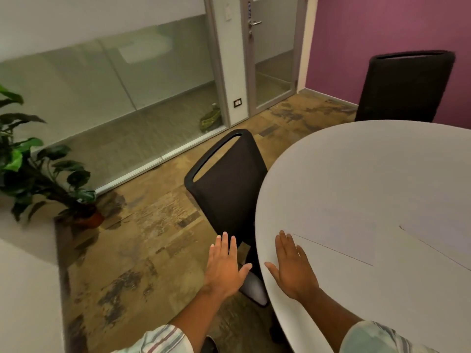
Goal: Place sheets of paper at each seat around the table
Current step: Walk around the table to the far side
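A round white table [356, 174] fills the right side. Two white sheets of paper lie flat on it: one [341, 238] just right of my right hand, another [443, 240] at the right edge of the frame. My right hand [293, 268] is open, palm down, over the table's near-left rim, its fingertips next to the first sheet's corner. My left hand [224, 266] is open with fingers spread, hovering off the table over the floor, in front of a black chair [226, 184] tucked at the table's left side. Neither hand holds anything.
A second black chair [405, 85] stands at the table's far side against a purple wall. A potted plant [38, 174] sits at the left by a glass partition. A glass door [272, 59] is at the back. Patterned carpet covers the floor.
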The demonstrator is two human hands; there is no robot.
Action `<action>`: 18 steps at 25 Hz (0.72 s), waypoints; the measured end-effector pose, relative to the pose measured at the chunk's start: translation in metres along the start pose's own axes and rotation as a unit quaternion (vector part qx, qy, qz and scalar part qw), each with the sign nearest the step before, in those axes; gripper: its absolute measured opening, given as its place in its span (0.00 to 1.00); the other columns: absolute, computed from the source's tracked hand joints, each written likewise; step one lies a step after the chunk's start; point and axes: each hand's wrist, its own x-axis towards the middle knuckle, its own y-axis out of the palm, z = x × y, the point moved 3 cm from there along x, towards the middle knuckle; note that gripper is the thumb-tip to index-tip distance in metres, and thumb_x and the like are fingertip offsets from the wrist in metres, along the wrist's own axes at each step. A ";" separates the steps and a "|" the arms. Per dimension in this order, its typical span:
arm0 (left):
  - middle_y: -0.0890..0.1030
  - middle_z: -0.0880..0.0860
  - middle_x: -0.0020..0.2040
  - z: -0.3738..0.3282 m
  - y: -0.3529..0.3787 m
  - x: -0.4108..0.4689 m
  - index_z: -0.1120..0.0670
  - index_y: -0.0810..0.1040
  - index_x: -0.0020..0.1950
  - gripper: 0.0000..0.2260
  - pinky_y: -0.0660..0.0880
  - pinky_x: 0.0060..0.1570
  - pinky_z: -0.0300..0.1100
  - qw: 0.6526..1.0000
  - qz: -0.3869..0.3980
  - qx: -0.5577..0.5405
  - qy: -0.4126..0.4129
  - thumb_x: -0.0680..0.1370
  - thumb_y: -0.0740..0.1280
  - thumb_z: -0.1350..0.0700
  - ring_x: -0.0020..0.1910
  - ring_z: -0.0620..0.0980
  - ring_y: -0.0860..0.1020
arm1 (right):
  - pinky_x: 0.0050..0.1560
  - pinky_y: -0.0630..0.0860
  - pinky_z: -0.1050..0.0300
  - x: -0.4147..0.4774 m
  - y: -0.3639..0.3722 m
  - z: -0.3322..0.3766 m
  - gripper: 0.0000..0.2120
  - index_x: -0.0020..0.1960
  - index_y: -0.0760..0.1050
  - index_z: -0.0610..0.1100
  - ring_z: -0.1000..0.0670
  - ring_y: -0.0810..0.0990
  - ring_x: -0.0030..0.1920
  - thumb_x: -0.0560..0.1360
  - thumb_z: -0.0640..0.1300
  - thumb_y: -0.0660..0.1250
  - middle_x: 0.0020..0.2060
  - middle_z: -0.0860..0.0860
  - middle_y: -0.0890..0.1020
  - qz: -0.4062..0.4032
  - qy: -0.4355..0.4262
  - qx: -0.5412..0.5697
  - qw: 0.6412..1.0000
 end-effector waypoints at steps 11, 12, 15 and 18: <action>0.42 0.60 0.86 0.266 -0.016 0.033 0.56 0.43 0.86 0.43 0.43 0.83 0.58 0.998 -0.003 -0.035 -0.058 0.82 0.52 0.30 0.85 0.60 0.40 | 0.81 0.58 0.42 0.126 0.049 0.244 0.40 0.84 0.46 0.42 0.45 0.47 0.84 0.83 0.69 0.44 0.84 0.46 0.47 0.060 -0.138 -0.051 0.987; 0.42 0.61 0.86 0.290 -0.021 0.036 0.56 0.43 0.86 0.43 0.44 0.83 0.58 0.998 -0.008 -0.030 -0.063 0.81 0.51 0.30 0.85 0.61 0.41 | 0.80 0.59 0.41 0.138 0.052 0.264 0.41 0.84 0.46 0.41 0.44 0.47 0.84 0.83 0.68 0.44 0.84 0.45 0.46 0.060 -0.147 -0.058 0.986; 0.43 0.62 0.86 0.356 -0.037 0.045 0.57 0.43 0.86 0.44 0.45 0.83 0.58 0.996 -0.019 -0.016 -0.086 0.80 0.48 0.29 0.85 0.61 0.42 | 0.82 0.54 0.42 0.179 0.055 0.318 0.41 0.84 0.43 0.41 0.45 0.41 0.84 0.83 0.68 0.43 0.84 0.45 0.42 0.056 -0.157 -0.066 0.984; 0.44 0.62 0.86 0.405 -0.054 0.061 0.57 0.44 0.86 0.44 0.45 0.83 0.58 0.994 -0.037 -0.019 -0.105 0.80 0.47 0.28 0.85 0.62 0.42 | 0.83 0.49 0.44 0.220 0.045 0.358 0.41 0.84 0.40 0.41 0.46 0.37 0.83 0.84 0.67 0.44 0.84 0.45 0.39 0.025 -0.161 -0.065 0.985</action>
